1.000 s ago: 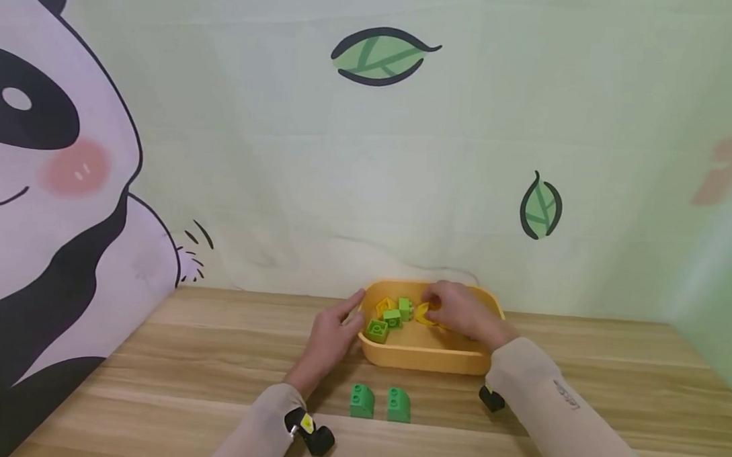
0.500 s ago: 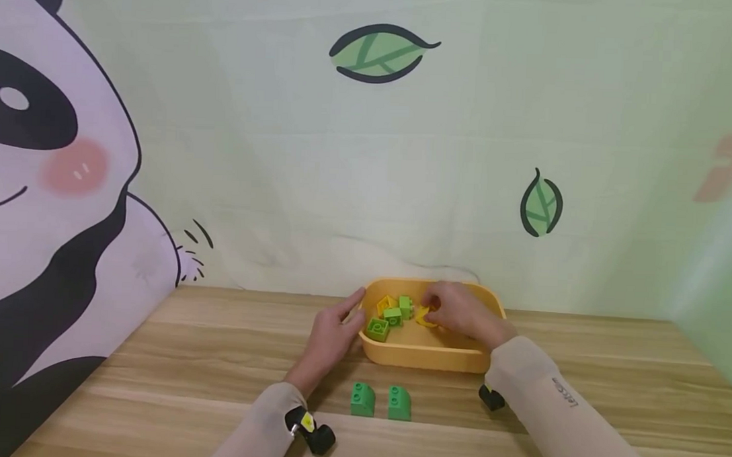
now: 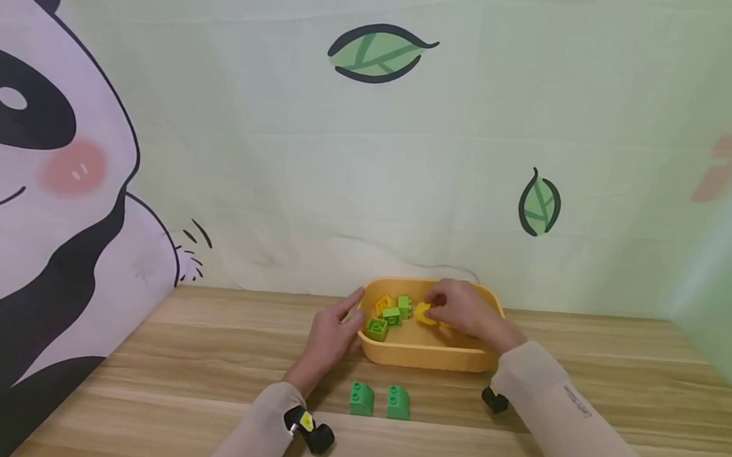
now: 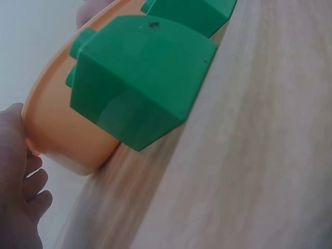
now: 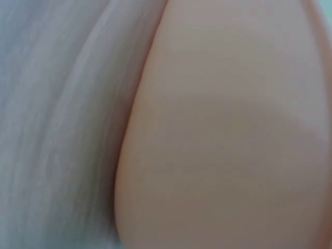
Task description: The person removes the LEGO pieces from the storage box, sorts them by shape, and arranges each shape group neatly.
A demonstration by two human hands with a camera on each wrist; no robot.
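Observation:
In the head view, my right hand [image 3: 462,311] reaches into the yellow-orange tray [image 3: 425,357] and pinches a yellow toy brick [image 3: 424,314] between thumb and fingertips; its exact shape is partly covered. My left hand [image 3: 332,331] rests against the tray's left end, thumb and index finger spread along the rim. Left of the held piece, inside the tray, lie lime-green bricks [image 3: 376,328] and another yellow brick [image 3: 385,304]. The left wrist view shows the left hand [image 4: 18,187] at the tray's end. Only blurred tray wall [image 5: 223,129] fills most of the right wrist view.
Two darker green bricks with sloped backs, one at left [image 3: 361,398] and one at right [image 3: 398,402], stand apart on the wooden table [image 3: 216,358] in front of the tray. Behind the table hangs a pale green backdrop [image 3: 453,157] with a panda and leaves.
The yellow brick in my right fingers has turned slightly, and the right forearm has shifted a little to the right. My left hand stays at the tray's end.

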